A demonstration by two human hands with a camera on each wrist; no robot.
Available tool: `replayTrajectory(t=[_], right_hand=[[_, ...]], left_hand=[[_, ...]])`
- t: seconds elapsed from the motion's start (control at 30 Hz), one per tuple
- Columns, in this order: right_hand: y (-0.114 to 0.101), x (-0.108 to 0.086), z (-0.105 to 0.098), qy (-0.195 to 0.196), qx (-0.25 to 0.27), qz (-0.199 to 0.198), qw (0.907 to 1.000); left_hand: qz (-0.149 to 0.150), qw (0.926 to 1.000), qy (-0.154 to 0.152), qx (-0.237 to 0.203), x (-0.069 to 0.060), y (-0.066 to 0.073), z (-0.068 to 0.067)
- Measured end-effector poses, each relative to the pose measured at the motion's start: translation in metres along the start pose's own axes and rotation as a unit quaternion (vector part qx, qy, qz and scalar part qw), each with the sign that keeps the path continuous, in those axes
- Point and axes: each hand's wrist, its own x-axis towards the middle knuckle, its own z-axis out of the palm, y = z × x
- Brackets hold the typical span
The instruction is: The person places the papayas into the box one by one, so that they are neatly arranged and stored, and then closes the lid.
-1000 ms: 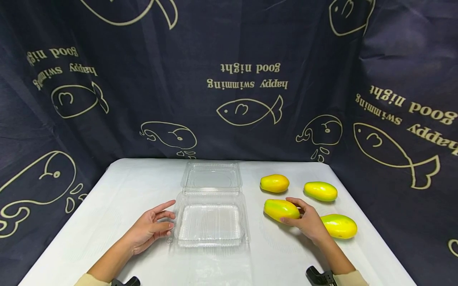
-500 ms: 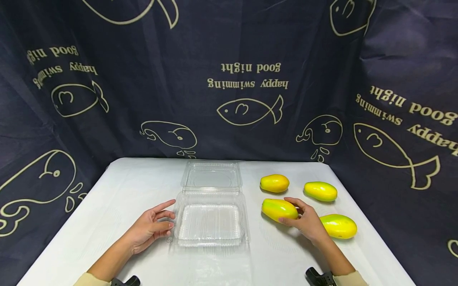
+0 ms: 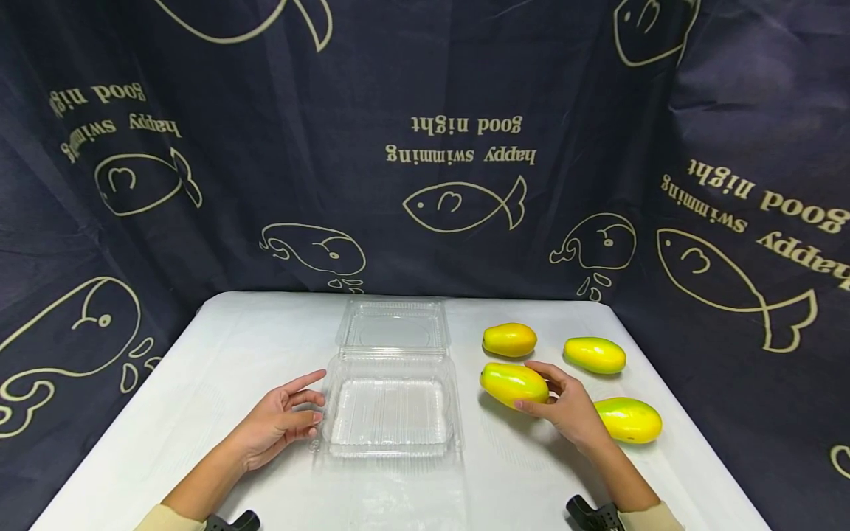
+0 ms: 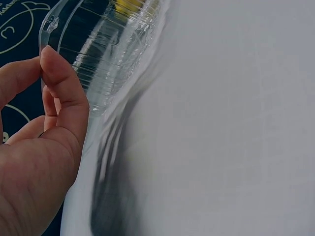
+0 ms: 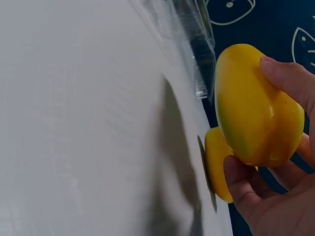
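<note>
My right hand (image 3: 564, 409) grips a yellow-green papaya (image 3: 513, 383) by its right end, thumb on the near side and fingers on the far side. In the right wrist view the papaya (image 5: 258, 108) is off the table, its shadow apart from it. Loosely bent, the fingers of my left hand (image 3: 279, 428) are at the left edge of the clear plastic container (image 3: 392, 450), whose hinged lid lies open behind it. The left wrist view has a fingertip of the left hand (image 4: 49, 128) at the rim of the container (image 4: 106, 54); whether it grips the rim is unclear.
One papaya (image 3: 510, 340) lies behind the held one, another (image 3: 595, 355) at the back right, and a third (image 3: 629, 420) right of my right hand, partly hidden by it. A dark curtain (image 3: 292, 147) with fish drawings hangs behind the white table (image 3: 265, 332).
My right hand has shifted slightly left and up in the head view with the papaya in its grip. The left hand has stayed put.
</note>
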Motion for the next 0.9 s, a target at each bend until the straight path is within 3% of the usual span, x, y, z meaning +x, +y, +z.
replayTrajectory(t=[0.9], right_hand=[[-0.024,-0.001,0.016,-0.035,0.093,-0.032,0.9946]], left_hand=[[0.004,0.9999,-0.008,-0.014,0.0,0.0,0.0]])
